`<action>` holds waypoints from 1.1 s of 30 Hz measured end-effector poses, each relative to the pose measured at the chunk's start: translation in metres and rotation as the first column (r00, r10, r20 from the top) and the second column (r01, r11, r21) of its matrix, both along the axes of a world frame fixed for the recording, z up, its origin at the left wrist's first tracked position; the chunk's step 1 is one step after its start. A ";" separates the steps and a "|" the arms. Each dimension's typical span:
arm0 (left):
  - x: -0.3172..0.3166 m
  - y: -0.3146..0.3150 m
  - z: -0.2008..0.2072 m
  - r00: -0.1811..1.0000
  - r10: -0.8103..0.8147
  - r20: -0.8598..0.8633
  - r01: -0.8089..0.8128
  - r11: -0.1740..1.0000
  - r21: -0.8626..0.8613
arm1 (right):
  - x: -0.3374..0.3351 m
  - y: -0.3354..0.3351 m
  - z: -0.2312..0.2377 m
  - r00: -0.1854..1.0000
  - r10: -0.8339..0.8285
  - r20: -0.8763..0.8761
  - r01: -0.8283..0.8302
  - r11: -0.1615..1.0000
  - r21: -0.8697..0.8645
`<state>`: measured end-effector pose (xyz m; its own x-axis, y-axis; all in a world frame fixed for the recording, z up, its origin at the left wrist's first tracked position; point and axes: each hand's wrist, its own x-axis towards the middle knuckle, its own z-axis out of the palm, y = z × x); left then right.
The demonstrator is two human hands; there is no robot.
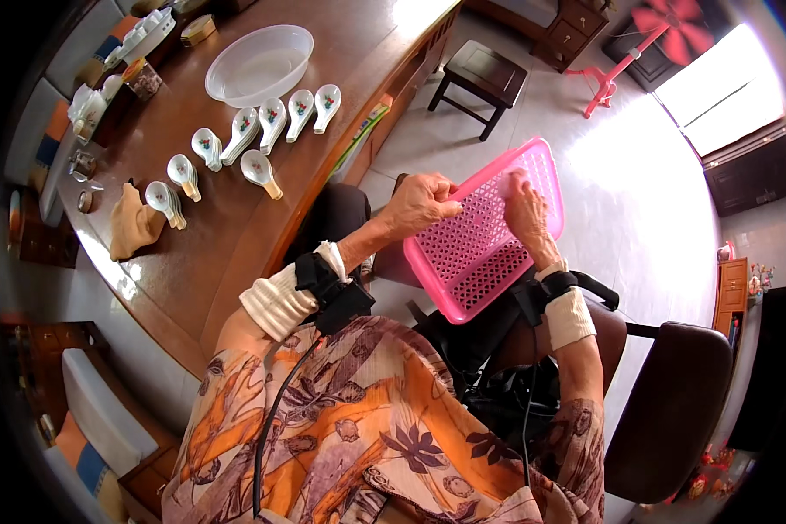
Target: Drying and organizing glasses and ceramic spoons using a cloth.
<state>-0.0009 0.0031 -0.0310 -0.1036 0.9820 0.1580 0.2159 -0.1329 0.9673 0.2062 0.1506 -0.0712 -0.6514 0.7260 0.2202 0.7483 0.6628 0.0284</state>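
Note:
A pink plastic basket (424, 269) with a lattice of holes is held tilted in front of me, off the table's right edge. My left hand (424, 205) is closed on its left rim, thumb and fingers pinching the edge. Inside the basket, my right hand (528, 214) lies against the perforated surface. Its fingertips are smeared by motion, and I cannot make out whether they hold anything. On the table (227, 288) to my left, several small stacks of white soup spoons (243, 131) with flower patterns form a curved row. One floral spoon group (260, 170) lies nearer me.
A translucent oval tub (218, 87) stands behind the spoons, with a crumpled brown cloth (135, 220) at the table's left. Jars and white dishes (144, 35) line the far left edge. A dark stool (485, 74), a pink fan (604, 83) and an office chair (672, 410) occupy the floor.

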 end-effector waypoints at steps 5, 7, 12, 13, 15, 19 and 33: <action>-0.001 -0.001 0.000 0.999 0.026 -0.038 -0.027 1.000 -0.015 | 0.029 -0.006 -0.006 0.990 -0.073 0.122 0.096 0.976 -0.198; 0.001 0.001 -0.002 1.000 0.022 -0.017 -0.022 1.000 0.014 | 0.033 -0.021 -0.008 0.998 -0.031 0.062 0.040 0.989 -0.145; -0.005 -0.001 -0.019 0.996 0.085 0.008 -0.085 0.996 0.021 | -0.009 -0.078 0.008 0.920 0.315 0.233 -0.187 0.876 -0.444; -0.008 -0.004 -0.022 0.994 0.108 0.029 -0.109 0.993 0.041 | -0.019 -0.090 0.022 0.871 0.401 0.284 -0.190 0.808 -0.558; 0.000 0.002 -0.022 0.995 0.102 0.018 -0.103 0.994 0.042 | -0.005 -0.094 -0.003 0.910 0.415 0.010 -0.305 0.684 -0.663; -0.009 -0.007 -0.028 0.977 0.144 0.160 -0.135 0.988 -0.068 | -0.026 -0.100 0.040 0.961 0.198 -0.193 -0.244 0.279 -0.929; -0.014 -0.046 -0.064 0.794 0.365 0.487 -0.292 0.930 -0.222 | -0.201 -0.183 0.161 0.646 0.149 -0.749 -0.727 -0.178 -0.663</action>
<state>-0.0153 -0.0433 -0.0949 -0.4532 0.8811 -0.1350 -0.3061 -0.0116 0.9519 0.0054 -0.0326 0.0898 -0.9999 -0.0123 0.0051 -0.0054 0.0215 -0.9998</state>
